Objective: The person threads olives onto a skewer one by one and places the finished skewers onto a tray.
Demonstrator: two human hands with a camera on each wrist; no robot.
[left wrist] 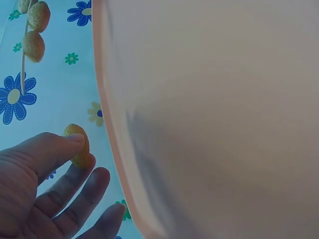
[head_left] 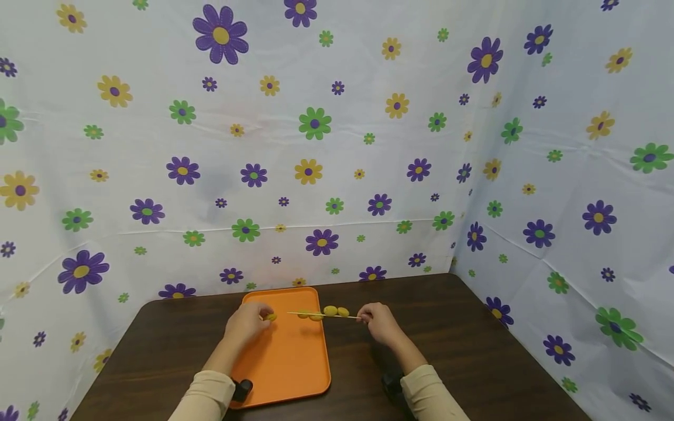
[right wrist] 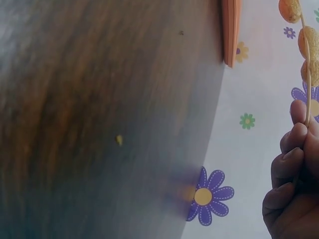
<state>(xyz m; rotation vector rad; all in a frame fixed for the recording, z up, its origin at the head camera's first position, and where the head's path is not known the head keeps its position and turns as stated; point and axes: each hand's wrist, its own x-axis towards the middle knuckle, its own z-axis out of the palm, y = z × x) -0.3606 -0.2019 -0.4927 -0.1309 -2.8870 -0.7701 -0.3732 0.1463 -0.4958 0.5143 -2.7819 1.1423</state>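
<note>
My right hand [head_left: 380, 323] grips one end of a thin wooden skewer [head_left: 350, 317], held roughly level and pointing left above the tray. Several small yellow oval pieces [head_left: 330, 310] with rough skin are threaded along it; their exact kind cannot be told. The right wrist view shows the fingers curled round the skewer [right wrist: 307, 94] below the lowest piece [right wrist: 310, 72]. To the left, my left hand [head_left: 245, 323] pinches a single yellow oval piece [left wrist: 77, 147] between thumb and finger. That piece is apart from the skewer's free tip.
An orange tray [head_left: 289, 362] lies on the dark wooden table [head_left: 437, 339], under the left hand. A small yellowish crumb [right wrist: 119, 140] sits on the table in the right wrist view. White flower-patterned curtains [head_left: 347, 152] hang behind the table and to the right.
</note>
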